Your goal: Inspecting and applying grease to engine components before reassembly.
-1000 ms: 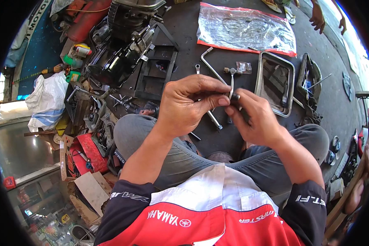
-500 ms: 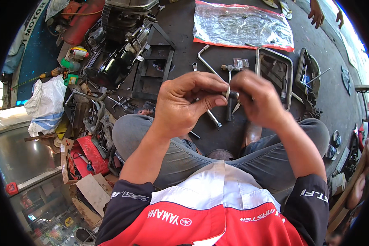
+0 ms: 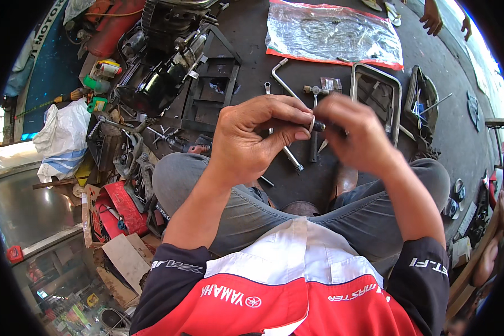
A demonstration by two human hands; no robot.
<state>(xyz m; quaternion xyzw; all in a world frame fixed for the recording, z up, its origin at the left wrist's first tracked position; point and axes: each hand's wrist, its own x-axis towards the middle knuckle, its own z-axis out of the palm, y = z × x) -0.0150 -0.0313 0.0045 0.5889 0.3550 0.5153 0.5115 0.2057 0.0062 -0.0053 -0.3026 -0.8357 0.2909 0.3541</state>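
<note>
My left hand (image 3: 257, 137) and my right hand (image 3: 355, 134) meet in front of me over my lap, pinching a small dark metal part (image 3: 318, 126) between the fingertips of both. Only a short end of that part shows; the rest is hidden by my fingers. Below the hands, on the dark floor, lie an L-shaped metal wrench (image 3: 285, 92) and a T-handled tool (image 3: 315, 112). I sit with my knees in grey jeans (image 3: 246, 207) drawn up.
A motorcycle engine (image 3: 168, 61) with loose parts lies at the upper left. A clear plastic bag with a red edge (image 3: 333, 33) lies ahead. A rectangular metal frame (image 3: 378, 98) is at right. A white bag (image 3: 61, 137) and red scraps (image 3: 115, 204) lie left. Another person's hand (image 3: 431, 17) shows at top right.
Both hands have shifted slightly and the right hand has turned over the small part; the fingertips now pinch it closer together. Nothing on the floor has moved.
</note>
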